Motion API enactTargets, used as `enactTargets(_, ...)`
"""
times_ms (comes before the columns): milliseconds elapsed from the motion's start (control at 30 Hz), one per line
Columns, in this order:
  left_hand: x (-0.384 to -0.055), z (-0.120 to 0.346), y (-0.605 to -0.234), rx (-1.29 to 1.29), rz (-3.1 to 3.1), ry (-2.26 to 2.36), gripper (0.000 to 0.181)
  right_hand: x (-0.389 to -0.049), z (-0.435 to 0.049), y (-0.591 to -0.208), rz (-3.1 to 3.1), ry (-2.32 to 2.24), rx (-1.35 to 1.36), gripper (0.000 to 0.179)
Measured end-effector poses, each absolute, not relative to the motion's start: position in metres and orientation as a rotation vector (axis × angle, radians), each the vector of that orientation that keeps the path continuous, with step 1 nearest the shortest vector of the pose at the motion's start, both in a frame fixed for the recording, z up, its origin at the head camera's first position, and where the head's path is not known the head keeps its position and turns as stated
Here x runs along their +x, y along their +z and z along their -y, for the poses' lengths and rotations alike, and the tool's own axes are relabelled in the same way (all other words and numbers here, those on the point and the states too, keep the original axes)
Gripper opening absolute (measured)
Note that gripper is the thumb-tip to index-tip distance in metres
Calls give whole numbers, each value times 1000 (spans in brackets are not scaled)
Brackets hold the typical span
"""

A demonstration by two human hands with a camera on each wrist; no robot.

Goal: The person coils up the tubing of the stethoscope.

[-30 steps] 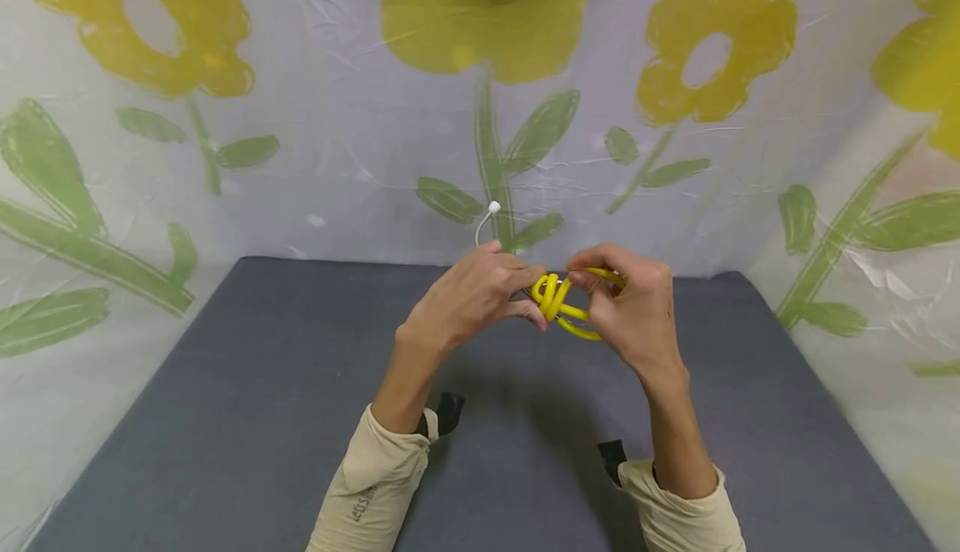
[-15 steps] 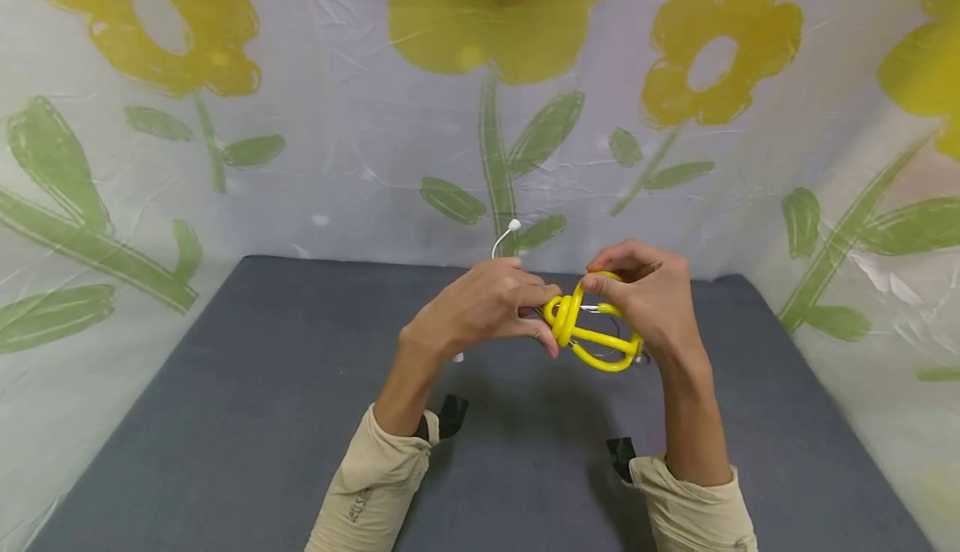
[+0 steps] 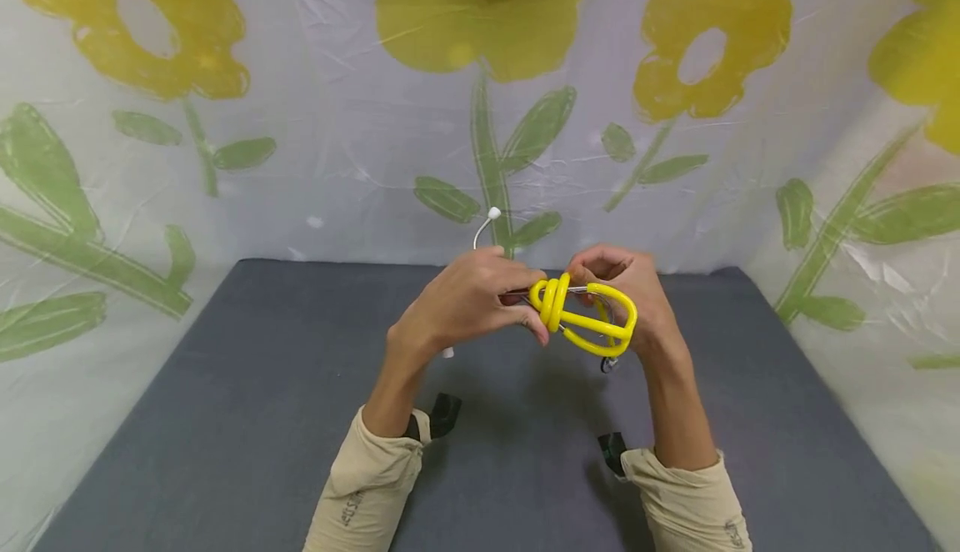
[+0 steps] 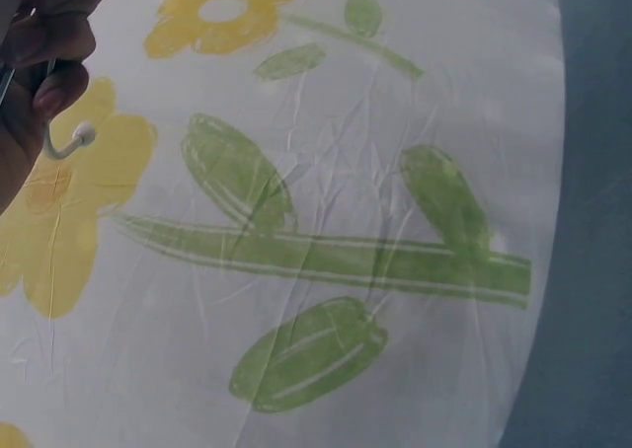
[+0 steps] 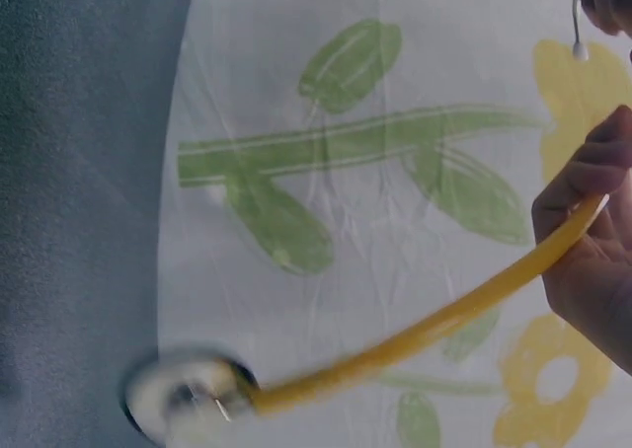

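A stethoscope with yellow tubing (image 3: 596,323) is held up above the table between both hands in the head view. My left hand (image 3: 468,298) grips it by the metal ear tubes, thumb and fingers right at the wrapped coils (image 3: 553,306). One white ear tip (image 3: 493,213) sticks up beyond that hand, and the other ear tip (image 3: 447,353) shows below it. My right hand (image 3: 633,298), partly behind the yellow loop, holds the tubing close to the coils. In the right wrist view a length of tube (image 5: 415,344) runs from the fingers to the blurred chest piece (image 5: 188,399).
A grey table top (image 3: 300,385) lies under the hands. Behind it hangs a pale sheet (image 3: 337,160) printed with yellow flowers and green leaves, which continues along both sides. Dark straps (image 3: 613,452) show at both sleeve cuffs.
Both hands first shifted right and slightly down, then back left. The right hand has moved behind the loop, leaving its right end in plain view. The chest piece now hangs visible below.
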State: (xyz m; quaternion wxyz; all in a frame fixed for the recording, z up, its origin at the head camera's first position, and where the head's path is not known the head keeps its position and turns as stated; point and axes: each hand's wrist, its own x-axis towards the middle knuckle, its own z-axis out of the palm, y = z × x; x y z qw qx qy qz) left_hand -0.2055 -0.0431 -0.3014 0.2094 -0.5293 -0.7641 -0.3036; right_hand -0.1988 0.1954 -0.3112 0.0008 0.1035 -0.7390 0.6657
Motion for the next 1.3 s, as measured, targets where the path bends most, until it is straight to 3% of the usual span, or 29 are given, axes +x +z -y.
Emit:
enactTargets(467,-205,48,-298,-1037,2107,-864,35,-192,-179,-304,2531,1784,563,14)
enactTargets(633,-208,49,-301,-866,2134,-825,41,-185,-176,-299,2603,1640,638,22)
enactTargets(1000,-218,55,-307,-722,2130,-731,39,-170,-170,-292,2580,1147,939,14)
enactTargets(1300,-215,45,-311,-751,2194,-428,48,-159,-156,-295,2419,328,739,14)
